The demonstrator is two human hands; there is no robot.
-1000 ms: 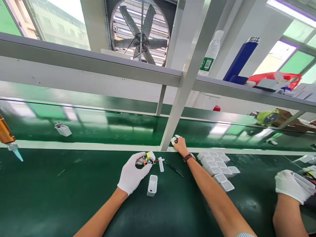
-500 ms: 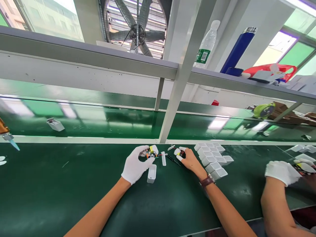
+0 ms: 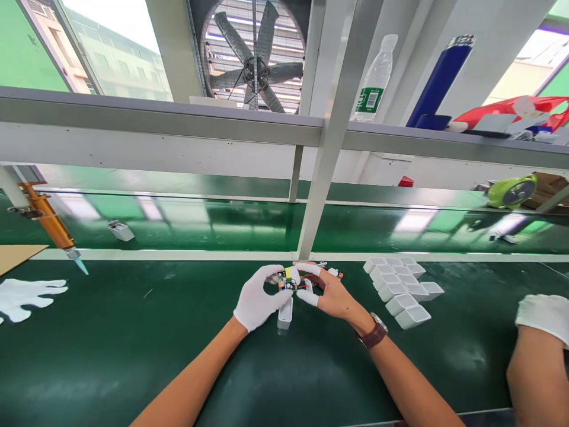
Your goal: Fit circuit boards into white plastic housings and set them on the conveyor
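My left hand (image 3: 258, 299), in a white glove, grips a small circuit board (image 3: 288, 279) with a yellow part and a white part on it. From the right, my right hand (image 3: 326, 290), with white coverings on its fingertips, reaches up to the board; its thumb and finger are apart around the board's right side and a small white piece (image 3: 308, 287). Whether it grips anything is unclear. Just below the board an open white box (image 3: 285, 314) stands on the green table (image 3: 249, 379). Behind my right hand, more small electronic parts (image 3: 334, 273) are partly hidden.
Several white boxes (image 3: 393, 289) are grouped to the right. Another person's gloved hand (image 3: 543, 317) is at the right edge. A white glove (image 3: 31, 298) lies at left, below an orange dispenser (image 3: 52, 222). A metal post (image 3: 322, 154) rises behind my hands.
My right hand has moved left from the parts beside the boxes to the board in my left hand. The view has shifted left, showing more of the dispenser and the loose glove.
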